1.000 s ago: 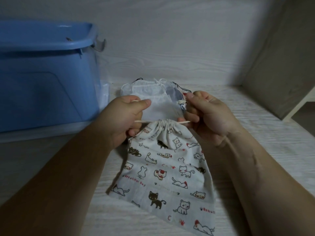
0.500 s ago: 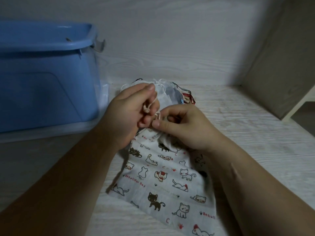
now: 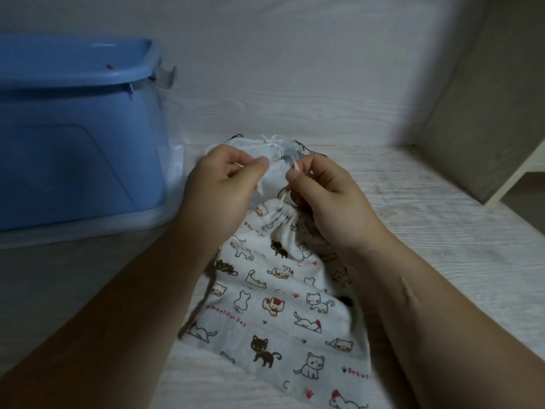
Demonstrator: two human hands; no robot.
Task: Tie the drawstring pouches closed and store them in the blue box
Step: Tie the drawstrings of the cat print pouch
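Pinching cream drawstring ends (image 3: 295, 168), left hand (image 3: 218, 190) and right hand (image 3: 327, 196) sit over the gathered neck of a white cat-print cloth pouch (image 3: 280, 305), lying just right of a blue plastic box (image 3: 73, 157).

The blue box (image 3: 76, 160) runs off the left side, so only part of it shows, and I cannot see inside it. The cat pouch (image 3: 274, 314) is cut off at the bottom edge, and the right arm covers its right side. Behind the hands lies a pile of other pouches (image 3: 250, 144). The left hand (image 3: 224, 187) and the right hand (image 3: 327, 202) hide most of the pile, so I cannot count them. Each hand pinches the drawstring (image 3: 295, 166), but the curled fingers hide most of the cord. I cannot tell if there is a knot. Both arms run off the bottom.
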